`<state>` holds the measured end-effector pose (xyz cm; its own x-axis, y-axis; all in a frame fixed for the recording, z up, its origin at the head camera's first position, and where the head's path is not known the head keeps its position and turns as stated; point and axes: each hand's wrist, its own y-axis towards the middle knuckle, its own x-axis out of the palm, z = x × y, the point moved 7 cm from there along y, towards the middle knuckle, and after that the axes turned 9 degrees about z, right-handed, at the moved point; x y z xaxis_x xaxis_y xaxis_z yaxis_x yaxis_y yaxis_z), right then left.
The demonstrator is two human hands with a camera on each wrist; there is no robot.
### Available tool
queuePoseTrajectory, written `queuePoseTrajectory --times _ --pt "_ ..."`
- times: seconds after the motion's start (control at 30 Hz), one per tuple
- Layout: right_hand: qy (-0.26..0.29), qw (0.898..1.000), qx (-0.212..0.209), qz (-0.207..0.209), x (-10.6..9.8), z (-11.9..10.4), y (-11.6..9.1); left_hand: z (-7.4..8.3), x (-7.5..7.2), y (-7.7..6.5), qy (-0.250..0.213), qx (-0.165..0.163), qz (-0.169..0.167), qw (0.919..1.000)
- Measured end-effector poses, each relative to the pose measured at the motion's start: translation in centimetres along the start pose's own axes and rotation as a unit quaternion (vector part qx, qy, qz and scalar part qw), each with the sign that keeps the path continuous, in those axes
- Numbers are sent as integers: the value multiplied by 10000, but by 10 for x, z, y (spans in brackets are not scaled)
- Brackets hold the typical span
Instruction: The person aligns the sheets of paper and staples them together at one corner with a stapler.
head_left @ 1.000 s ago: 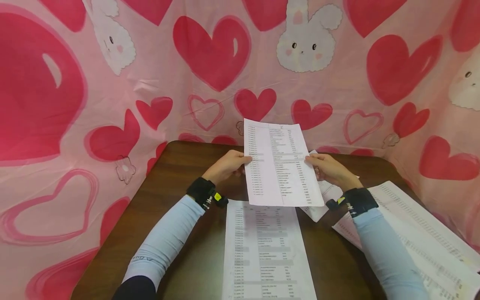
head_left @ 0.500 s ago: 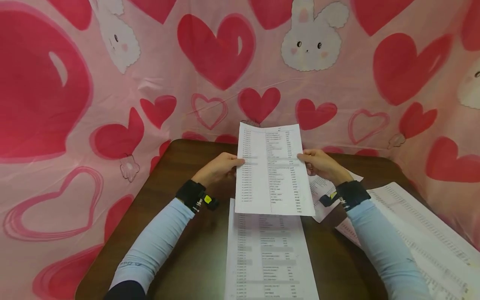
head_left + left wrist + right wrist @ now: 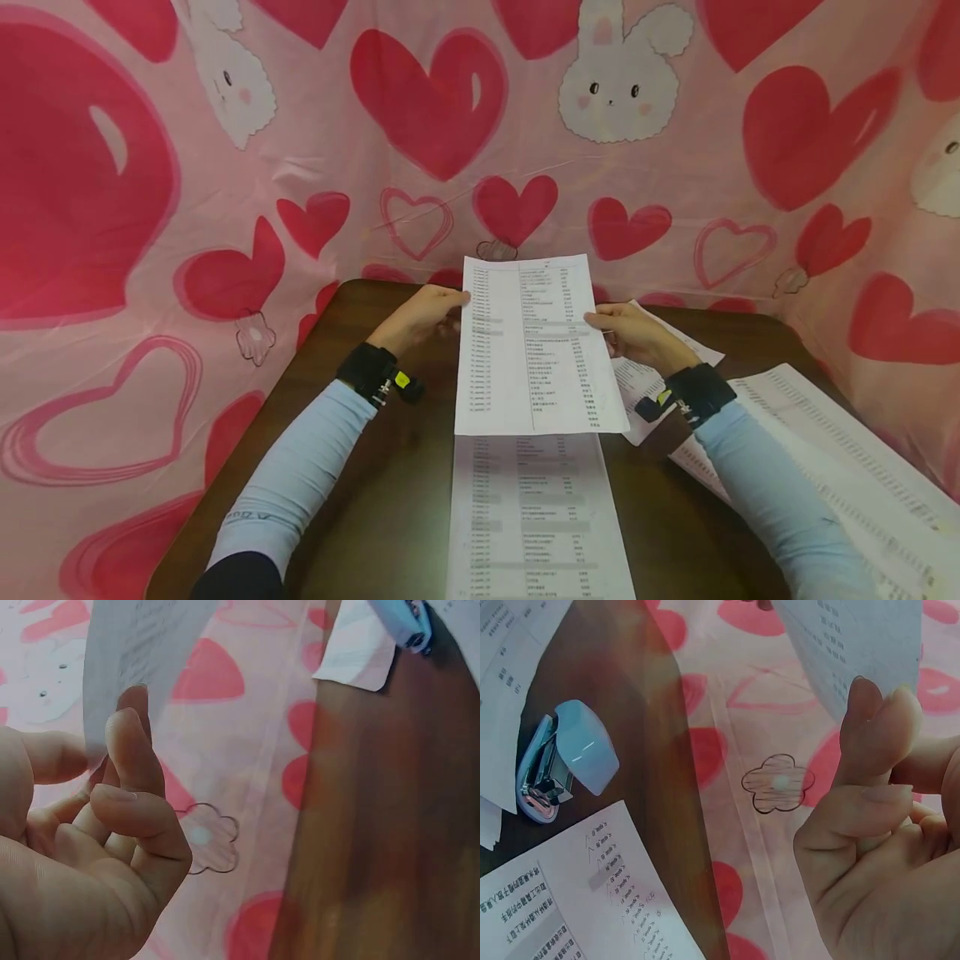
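A printed sheet of paper (image 3: 525, 346), covered in columns of text with grey bands, is held up above the table and tilted toward me. My left hand (image 3: 423, 317) pinches its left edge between thumb and fingers; the left wrist view shows that hand (image 3: 112, 840) with the paper (image 3: 135, 645) rising from the pinch. On the opposite edge my right hand (image 3: 637, 333) pinches the paper, thumb in front. Below it lies a second printed sheet (image 3: 536, 525), its upper part hidden. A pale blue stapler (image 3: 589, 746) rests on the table, hidden from the head view behind the held sheet.
On the brown wooden table (image 3: 360, 492), another printed sheet (image 3: 641, 379) lies behind my right hand. More large printed sheets (image 3: 817, 467) overlap at the right, partly under my right forearm. A pink cloth with hearts and rabbits (image 3: 420, 108) hangs behind the table.
The held sheet has shifted left and slightly down, with both hands still pinching it. My left hand has moved left and a little up along the edge. The lower sheet stays put.
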<state>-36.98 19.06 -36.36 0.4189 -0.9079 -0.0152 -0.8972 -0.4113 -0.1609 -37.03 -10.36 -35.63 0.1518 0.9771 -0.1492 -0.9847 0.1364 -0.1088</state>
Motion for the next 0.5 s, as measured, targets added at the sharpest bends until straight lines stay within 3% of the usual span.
queuePoseTrajectory --times 0.17,0.37,0.5 --pt "47 9992 125 -369 8 -9 -10 10 -7 -1 306 -16 17 9995" --pt "-90 9982 292 -522 6 -1 -23 13 0 -13 533 24 -361 9979" --pt "3 9954 270 -917 9 3 -33 12 5 -22 801 18 -668 9945"
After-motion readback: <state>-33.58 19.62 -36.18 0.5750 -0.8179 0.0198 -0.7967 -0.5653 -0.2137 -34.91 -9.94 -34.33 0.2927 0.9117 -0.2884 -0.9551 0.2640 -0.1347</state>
